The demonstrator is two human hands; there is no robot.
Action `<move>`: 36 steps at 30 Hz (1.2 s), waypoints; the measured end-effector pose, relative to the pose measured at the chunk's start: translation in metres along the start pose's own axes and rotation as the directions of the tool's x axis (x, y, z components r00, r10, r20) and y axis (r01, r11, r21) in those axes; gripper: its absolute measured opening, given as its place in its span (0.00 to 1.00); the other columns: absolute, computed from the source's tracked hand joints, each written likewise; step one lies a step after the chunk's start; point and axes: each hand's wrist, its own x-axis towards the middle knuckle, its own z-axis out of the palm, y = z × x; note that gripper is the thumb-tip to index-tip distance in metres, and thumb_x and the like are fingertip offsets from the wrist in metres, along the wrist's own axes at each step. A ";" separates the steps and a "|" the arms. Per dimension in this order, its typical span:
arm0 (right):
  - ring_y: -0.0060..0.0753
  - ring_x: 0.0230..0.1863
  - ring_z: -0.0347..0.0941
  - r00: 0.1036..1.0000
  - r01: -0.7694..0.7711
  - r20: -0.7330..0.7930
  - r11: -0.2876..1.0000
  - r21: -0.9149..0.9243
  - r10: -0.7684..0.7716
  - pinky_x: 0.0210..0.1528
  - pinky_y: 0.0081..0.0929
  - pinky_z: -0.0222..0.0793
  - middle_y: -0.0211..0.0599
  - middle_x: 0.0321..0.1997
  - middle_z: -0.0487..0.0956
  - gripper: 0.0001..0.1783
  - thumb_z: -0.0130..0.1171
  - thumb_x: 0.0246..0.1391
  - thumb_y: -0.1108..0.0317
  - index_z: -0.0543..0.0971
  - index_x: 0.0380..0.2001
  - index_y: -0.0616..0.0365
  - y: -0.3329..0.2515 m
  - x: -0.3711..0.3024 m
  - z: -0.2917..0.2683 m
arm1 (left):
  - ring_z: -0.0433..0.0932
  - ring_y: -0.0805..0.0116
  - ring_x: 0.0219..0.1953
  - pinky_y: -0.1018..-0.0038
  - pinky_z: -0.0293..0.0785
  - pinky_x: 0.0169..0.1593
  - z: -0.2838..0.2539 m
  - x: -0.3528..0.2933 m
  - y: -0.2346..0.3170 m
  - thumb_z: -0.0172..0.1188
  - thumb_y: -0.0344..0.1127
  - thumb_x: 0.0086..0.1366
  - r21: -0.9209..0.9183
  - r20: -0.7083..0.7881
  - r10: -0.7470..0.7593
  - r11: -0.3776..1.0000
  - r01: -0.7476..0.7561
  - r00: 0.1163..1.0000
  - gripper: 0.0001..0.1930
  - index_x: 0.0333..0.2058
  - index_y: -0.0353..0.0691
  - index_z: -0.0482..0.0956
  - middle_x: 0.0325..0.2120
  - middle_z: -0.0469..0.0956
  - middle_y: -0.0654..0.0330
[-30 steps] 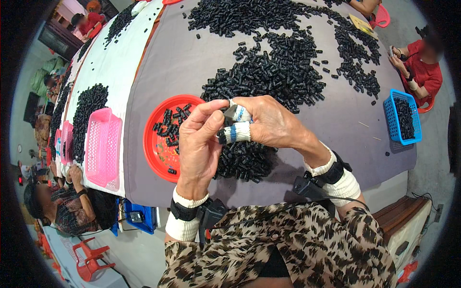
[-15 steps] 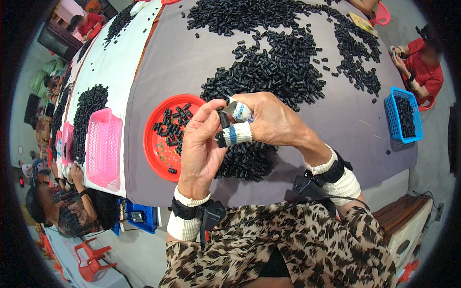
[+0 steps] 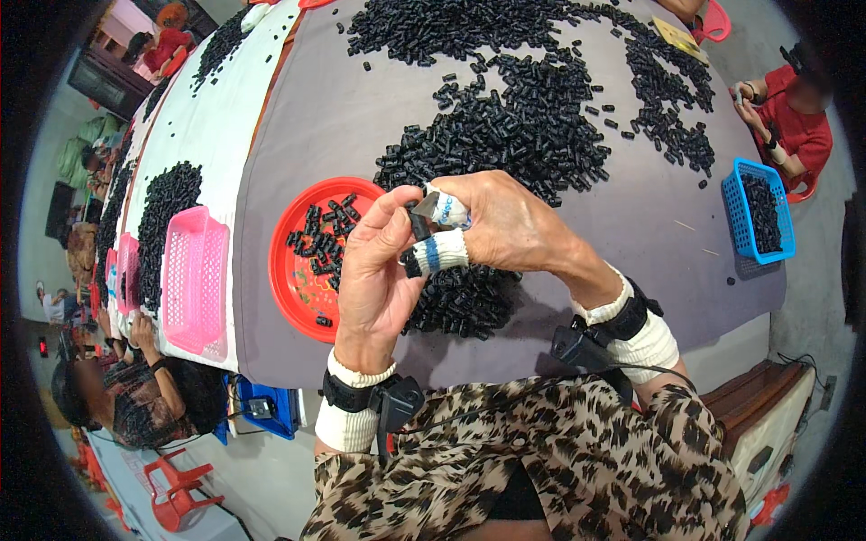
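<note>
My left hand [image 3: 370, 261] pinches a small black cylindrical part [image 3: 418, 225] upright between thumb and fingertips. Against the top of that part rests a short metal blade [image 3: 425, 206], which my right hand [image 3: 505, 221] grips. White wrapping with blue print [image 3: 448, 209] covers the blade's held end or a finger there; I cannot tell which. A white knitted sleeve with a blue stripe [image 3: 440, 252] covers my right thumb. Beneath and beyond both hands spreads a big heap of similar black parts [image 3: 496, 135]. Left of my left hand, a round red tray [image 3: 284, 298] holds several more.
Pink baskets [image 3: 196, 279] stand on the white cloth at left, near another black heap [image 3: 171, 194]. At right is a blue basket [image 3: 758, 212] of black parts, beside a person in red [image 3: 798, 126]. Another person [image 3: 149, 397] sits at lower left. Cables run from my wrist devices.
Both hands stay almost in place, and the blade remains at the top of the black part. The view has shifted very slightly.
</note>
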 end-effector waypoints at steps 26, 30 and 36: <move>0.33 0.21 0.70 0.994 -0.007 -0.108 0.996 0.086 0.016 0.26 0.29 0.65 0.39 0.19 0.74 0.18 0.66 0.35 0.59 0.71 0.22 0.62 -0.003 0.000 0.005 | 0.76 0.74 0.34 0.79 0.73 0.39 0.015 0.003 0.002 0.56 0.25 0.56 0.265 -0.164 0.055 0.964 -0.009 0.985 0.12 0.40 0.34 0.73 0.30 0.76 0.60; 0.33 0.21 0.70 0.992 0.005 -0.127 0.998 0.069 0.003 0.26 0.30 0.65 0.40 0.19 0.74 0.19 0.66 0.35 0.58 0.71 0.22 0.62 -0.001 0.000 0.006 | 0.76 0.75 0.33 0.79 0.74 0.38 0.016 0.005 0.001 0.55 0.28 0.58 0.247 -0.200 0.060 0.969 -0.010 0.978 0.10 0.39 0.33 0.73 0.29 0.76 0.60; 0.33 0.21 0.70 0.993 -0.025 -0.114 0.996 0.090 0.035 0.26 0.30 0.65 0.39 0.18 0.73 0.20 0.66 0.35 0.57 0.72 0.21 0.63 -0.001 0.000 0.004 | 0.76 0.74 0.33 0.78 0.73 0.39 0.014 0.003 -0.002 0.51 0.32 0.63 0.156 -0.209 0.058 0.987 -0.026 0.976 0.11 0.42 0.32 0.72 0.29 0.76 0.59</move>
